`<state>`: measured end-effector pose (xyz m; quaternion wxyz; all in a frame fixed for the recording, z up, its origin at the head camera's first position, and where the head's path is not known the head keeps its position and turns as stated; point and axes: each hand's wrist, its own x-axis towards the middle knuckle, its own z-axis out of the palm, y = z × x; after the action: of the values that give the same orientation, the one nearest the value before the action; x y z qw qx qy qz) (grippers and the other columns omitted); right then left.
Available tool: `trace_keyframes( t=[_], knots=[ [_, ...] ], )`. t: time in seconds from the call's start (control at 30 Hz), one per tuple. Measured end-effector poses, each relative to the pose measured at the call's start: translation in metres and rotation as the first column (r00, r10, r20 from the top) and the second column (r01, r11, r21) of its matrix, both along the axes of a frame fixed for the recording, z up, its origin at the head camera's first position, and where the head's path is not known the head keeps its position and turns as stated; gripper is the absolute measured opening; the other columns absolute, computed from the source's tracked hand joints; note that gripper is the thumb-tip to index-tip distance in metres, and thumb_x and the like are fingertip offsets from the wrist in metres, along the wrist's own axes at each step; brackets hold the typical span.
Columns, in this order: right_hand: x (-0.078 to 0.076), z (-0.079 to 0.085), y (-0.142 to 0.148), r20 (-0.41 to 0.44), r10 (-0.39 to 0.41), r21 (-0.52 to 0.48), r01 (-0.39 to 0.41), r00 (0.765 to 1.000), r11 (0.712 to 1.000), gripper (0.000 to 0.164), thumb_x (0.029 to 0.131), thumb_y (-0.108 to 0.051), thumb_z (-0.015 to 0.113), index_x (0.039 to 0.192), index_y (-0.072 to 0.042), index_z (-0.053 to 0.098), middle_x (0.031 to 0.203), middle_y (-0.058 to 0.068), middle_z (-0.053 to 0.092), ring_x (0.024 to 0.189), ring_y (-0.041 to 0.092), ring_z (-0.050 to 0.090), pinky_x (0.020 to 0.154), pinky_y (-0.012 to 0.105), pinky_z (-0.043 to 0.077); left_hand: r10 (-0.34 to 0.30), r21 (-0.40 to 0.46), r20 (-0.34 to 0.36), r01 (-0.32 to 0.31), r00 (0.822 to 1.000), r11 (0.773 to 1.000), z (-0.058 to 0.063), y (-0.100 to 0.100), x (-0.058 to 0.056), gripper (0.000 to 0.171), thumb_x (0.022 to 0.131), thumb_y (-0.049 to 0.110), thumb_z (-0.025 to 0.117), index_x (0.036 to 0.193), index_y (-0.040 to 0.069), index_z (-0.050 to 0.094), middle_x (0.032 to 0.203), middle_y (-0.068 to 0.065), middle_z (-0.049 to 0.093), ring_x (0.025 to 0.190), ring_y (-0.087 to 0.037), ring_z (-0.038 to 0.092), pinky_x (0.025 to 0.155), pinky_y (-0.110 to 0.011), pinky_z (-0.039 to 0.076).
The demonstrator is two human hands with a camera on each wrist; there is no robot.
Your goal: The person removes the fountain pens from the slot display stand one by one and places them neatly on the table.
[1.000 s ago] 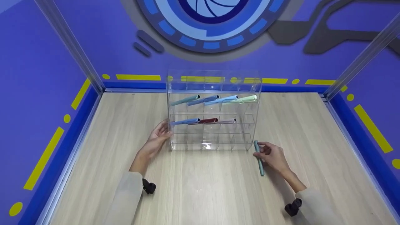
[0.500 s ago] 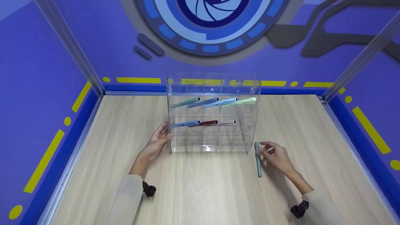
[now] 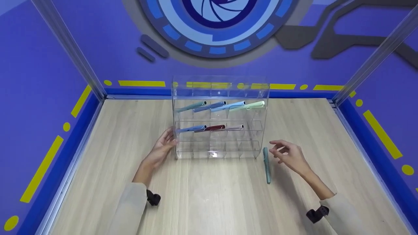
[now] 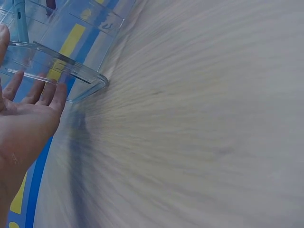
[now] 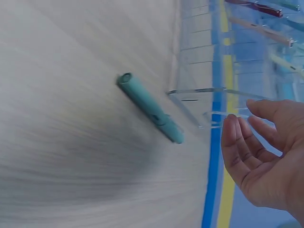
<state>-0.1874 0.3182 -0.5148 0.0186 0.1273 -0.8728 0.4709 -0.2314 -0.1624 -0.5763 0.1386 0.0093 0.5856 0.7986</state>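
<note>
A clear acrylic pen rack [image 3: 217, 145] with stepped tiers stands mid-table. My left hand [image 3: 160, 151] rests against its left side, thumb by the front edge; in the left wrist view the fingers [image 4: 45, 92] lie loosely extended along the clear wall. To the right of the rack, a teal capped pen [image 3: 266, 164] lies on the table, also seen in the right wrist view as a teal barrel [image 5: 149, 107]. My right hand [image 3: 290, 156] hovers just right of that pen, its fingers loosely bent and holding nothing.
Several pens fill upper slots of the rack, among them a light green pen [image 3: 254, 106] and a dark red pen [image 3: 215, 128]. Blue panels [image 3: 42, 81] with metal posts [image 3: 70, 49] enclose the wooden table [image 3: 209, 202] at the back and sides.
My right hand has let go of the teal pen and drawn away to the right. The pen now lies on the table. My left hand stays at the rack's side.
</note>
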Motion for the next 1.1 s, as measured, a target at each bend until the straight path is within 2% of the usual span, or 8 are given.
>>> trace_keyframes(
  t=[0.17,0.3,0.43,0.53,0.73,0.87,1.0,1.1],
  knots=[
    [0.003,0.021,-0.012,-0.048,0.000,-0.014,-0.001,0.999,1.000,0.027,0.094,0.000,0.070,0.120,0.003,0.070,0.098,0.019,0.071,0.073,0.008,0.070,0.054,0.027,0.062,-0.009,-0.003,-0.003,0.009,1.000,1.000,0.001,0.000,0.000,0.076,0.102,0.008,0.061,0.164,0.010,0.016,0.172,-0.012,0.014,0.161,-0.028,0.012,0.133,-0.039,0.014],
    [0.004,0.029,-0.020,-0.067,0.010,-0.040,-0.012,0.998,0.999,0.025,0.094,0.004,0.068,0.119,0.005,0.070,0.099,0.022,0.070,0.074,0.007,0.070,0.054,0.027,0.062,-0.024,-0.013,-0.013,0.024,1.000,1.000,0.000,0.000,-0.001,0.074,0.103,0.005,0.057,0.164,0.010,0.015,0.172,-0.012,0.012,0.161,-0.028,0.010,0.133,-0.040,0.014],
    [-0.001,0.028,-0.022,-0.079,0.051,-0.111,-0.059,0.996,0.992,0.024,0.095,0.003,0.068,0.118,0.004,0.071,0.099,0.022,0.070,0.076,0.004,0.071,0.057,0.023,0.062,-0.038,-0.021,-0.036,0.038,0.999,0.999,-0.002,0.000,-0.001,0.071,0.104,0.002,0.052,0.164,0.009,0.013,0.173,-0.013,0.010,0.161,-0.029,0.009,0.133,-0.040,0.014],
    [-0.004,0.029,-0.028,-0.086,0.075,-0.129,-0.085,0.994,0.988,0.024,0.094,0.004,0.068,0.118,0.005,0.070,0.100,0.024,0.070,0.079,0.002,0.071,0.061,0.023,0.063,-0.034,-0.014,-0.033,0.033,0.999,0.999,-0.002,0.000,0.000,0.071,0.104,0.000,0.051,0.164,0.009,0.012,0.173,-0.013,0.009,0.161,-0.028,0.008,0.133,-0.040,0.014],
    [-0.008,0.036,-0.041,-0.055,0.081,-0.128,-0.087,0.995,0.988,0.027,0.096,-0.002,0.068,0.122,0.004,0.070,0.106,0.022,0.071,0.087,0.003,0.069,0.070,0.018,0.062,-0.036,-0.017,-0.034,0.035,0.999,0.999,-0.001,0.000,0.001,0.071,0.106,0.000,0.047,0.164,0.007,0.008,0.173,-0.014,0.006,0.162,-0.029,0.005,0.134,-0.041,0.012],
    [-0.012,0.040,-0.048,-0.065,0.097,-0.134,-0.105,0.993,0.985,0.026,0.096,-0.001,0.068,0.122,0.004,0.070,0.107,0.023,0.071,0.089,0.003,0.069,0.072,0.014,0.060,-0.037,-0.020,-0.038,0.037,0.999,0.999,-0.002,0.000,0.000,0.072,0.106,0.002,0.049,0.164,0.007,0.008,0.173,-0.014,0.006,0.162,-0.029,0.005,0.134,-0.041,0.012],
    [-0.016,0.043,-0.055,-0.060,0.112,-0.156,-0.120,0.992,0.980,0.028,0.096,0.000,0.068,0.123,0.005,0.069,0.108,0.026,0.070,0.091,0.004,0.069,0.073,0.015,0.060,-0.023,-0.014,-0.033,0.023,0.999,1.000,-0.004,0.000,0.000,0.073,0.105,0.004,0.052,0.164,0.008,0.010,0.173,-0.013,0.007,0.162,-0.028,0.006,0.133,-0.040,0.013],
    [-0.018,0.046,-0.058,-0.026,0.110,-0.178,-0.113,0.994,0.978,0.030,0.096,0.000,0.068,0.125,0.005,0.067,0.111,0.025,0.070,0.092,0.005,0.069,0.075,0.017,0.061,-0.020,-0.004,-0.034,0.019,0.999,1.000,-0.005,0.001,0.000,0.072,0.105,0.004,0.053,0.164,0.008,0.012,0.173,-0.013,0.008,0.161,-0.028,0.007,0.133,-0.040,0.013]
  ],
)
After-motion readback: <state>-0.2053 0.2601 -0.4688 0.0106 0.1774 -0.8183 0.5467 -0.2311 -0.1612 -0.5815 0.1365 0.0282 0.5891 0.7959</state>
